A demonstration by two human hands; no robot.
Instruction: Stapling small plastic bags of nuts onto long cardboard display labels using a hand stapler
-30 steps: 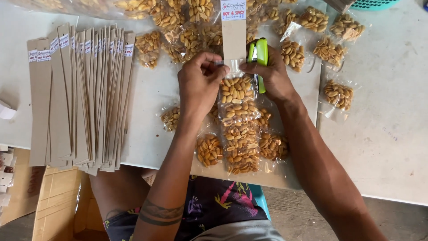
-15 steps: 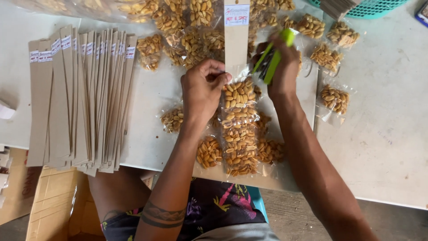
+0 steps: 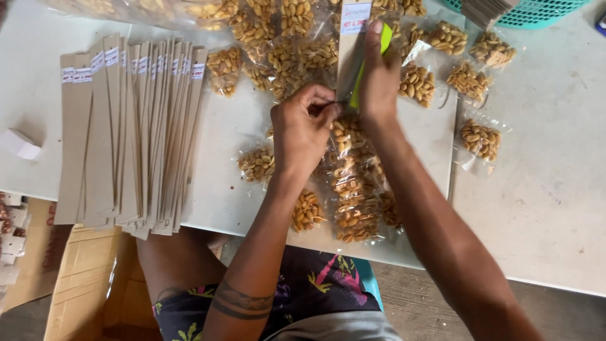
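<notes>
— Where is the cardboard strip?
— On the white table, peanut packets fixed along it. The left hand pinches a packet's top there; the right hand is clenched around a green stapler.

Taking the cardboard strip at the table's far middle as the landmark: the right hand lies on its right edge, pressing a stapler against it, and the left hand pinches just below its near end. A column of peanut packets runs from that end toward the person. Left of the strip, well apart, a fanned stack of card strips lies on the table. Loose packets lie to its right, more behind and left of it (some overlapping). A basket sits far right, behind.
</notes>
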